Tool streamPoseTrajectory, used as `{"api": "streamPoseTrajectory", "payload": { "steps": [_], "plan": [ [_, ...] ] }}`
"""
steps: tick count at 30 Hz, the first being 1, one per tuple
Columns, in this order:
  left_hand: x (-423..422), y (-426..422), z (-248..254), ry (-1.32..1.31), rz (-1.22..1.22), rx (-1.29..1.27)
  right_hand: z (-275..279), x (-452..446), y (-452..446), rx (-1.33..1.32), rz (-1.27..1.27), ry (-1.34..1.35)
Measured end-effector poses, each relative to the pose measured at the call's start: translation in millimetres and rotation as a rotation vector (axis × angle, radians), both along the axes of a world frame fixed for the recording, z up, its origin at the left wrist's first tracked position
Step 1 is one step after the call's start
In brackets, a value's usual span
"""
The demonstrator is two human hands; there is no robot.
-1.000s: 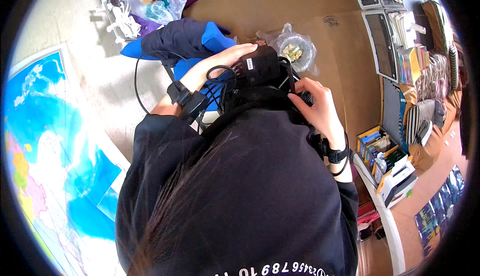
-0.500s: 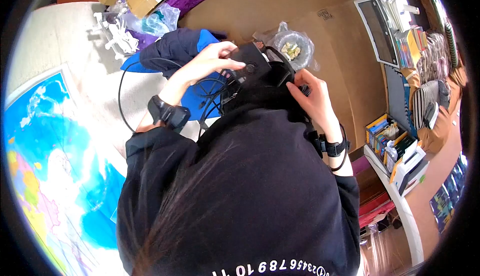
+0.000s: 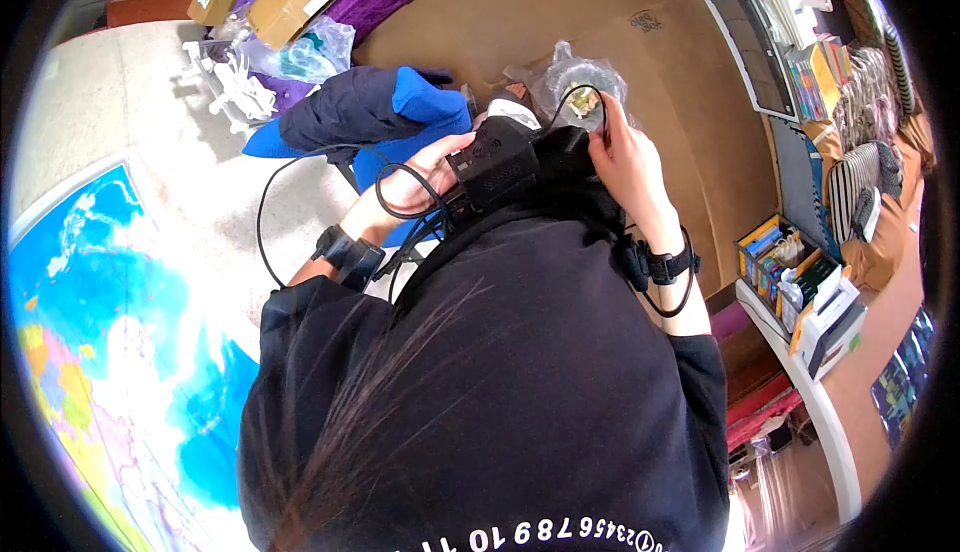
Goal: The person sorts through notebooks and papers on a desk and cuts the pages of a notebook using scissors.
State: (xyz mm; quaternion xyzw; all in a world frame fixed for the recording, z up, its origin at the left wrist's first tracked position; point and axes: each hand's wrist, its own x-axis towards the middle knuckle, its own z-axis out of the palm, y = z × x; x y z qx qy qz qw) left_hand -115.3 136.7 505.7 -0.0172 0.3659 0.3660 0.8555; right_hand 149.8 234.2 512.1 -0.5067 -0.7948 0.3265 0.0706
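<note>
A black box-shaped device (image 3: 497,164) with a perforated face rests near my waist. My left hand (image 3: 425,174) grips its left edge, with the fingers partly hidden behind it. Several black cables (image 3: 412,214) loop over the left wrist and beside the device. On the right, my right hand (image 3: 632,164) has its fingers pinched together on a thin black cable (image 3: 572,94), which arches over from near the device. Dark fabric lies under that hand. Each forearm wears a black strapped band, the left one (image 3: 345,255) and the right one (image 3: 660,264).
A clear plastic bag-lined bin (image 3: 612,82) with scraps stands ahead on the brown floor. A blue and navy cloth item (image 3: 345,107) lies to the left, near cardboard boxes (image 3: 295,0). A world map (image 3: 110,282) is at left; a book crate (image 3: 765,252) stands at right.
The device has turned, now showing its perforated face, and my left hand has shifted lower on its edge. My right hand has risen, and a cable now arches up to its fingers.
</note>
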Motion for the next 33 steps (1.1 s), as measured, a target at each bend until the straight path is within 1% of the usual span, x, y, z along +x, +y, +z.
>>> {"api": "streamPoseTrajectory", "payload": {
  "steps": [2,3,5,6,8,9,10,11,12,13,14,15,16,18,19,21,23,24,27,28,31,33],
  "plan": [
    [-1,3,10,0.023,-0.027,0.003,5,-2,3,-0.107,-0.04,0.0],
    [-1,5,13,0.035,-0.04,0.005,6,-3,2,-0.03,-0.055,0.065],
    [-11,6,5,-0.092,-0.115,0.028,8,-7,1,0.124,-0.083,0.194],
    [-11,11,10,-0.155,-0.151,0.041,12,-10,2,0.169,-0.037,0.211],
    [1,19,23,0.077,-0.125,0.031,30,-15,9,0.263,0.056,0.246],
    [6,24,32,0.193,-0.112,0.025,40,-18,12,0.259,0.115,0.268],
    [2,33,30,0.148,-0.157,0.0,52,-22,14,0.252,0.174,0.288],
    [-5,31,13,0.136,-0.141,0.07,61,-25,16,0.244,0.233,0.308],
    [-14,22,-16,0.125,-0.124,0.141,65,-28,18,0.227,0.295,0.259],
    [-15,22,-18,0.115,-0.108,0.212,66,-30,18,0.244,0.336,0.211],
    [-15,26,-19,0.155,-0.147,0.141,66,-32,19,0.261,0.376,0.164],
    [-13,35,-6,0.191,-0.184,0.068,66,-33,21,0.28,0.414,0.117],
    [-15,42,-12,0.166,-0.207,0.02,64,-35,22,0.322,0.444,0.092],
    [-14,44,-18,0.188,-0.237,0.068,60,-40,20,0.294,0.458,0.075],
    [-11,43,-20,0.237,-0.245,0.167,58,-43,20,0.28,0.464,0.067],
    [-7,45,-22,0.222,-0.248,0.169,53,-47,22,0.244,0.455,0.095],
    [-6,53,-21,0.096,-0.236,-0.022,42,-49,28,0.195,0.465,0.086],
    [-4,52,-21,0.131,-0.228,0.026,40,-50,30,0.188,0.459,0.108],
    [-18,44,-18,0.072,-0.274,0.115,36,-57,34,0.168,0.442,0.174],
    [-24,38,-23,0.089,-0.319,0.108,36,-61,34,0.16,0.437,0.191],
    [-30,3,-14,-0.016,-0.113,0.025,32,-71,33,0.142,0.438,0.251],
    [-39,-18,-16,-0.069,-0.112,0.099,29,-76,33,0.125,0.458,0.274]
  ]
}}
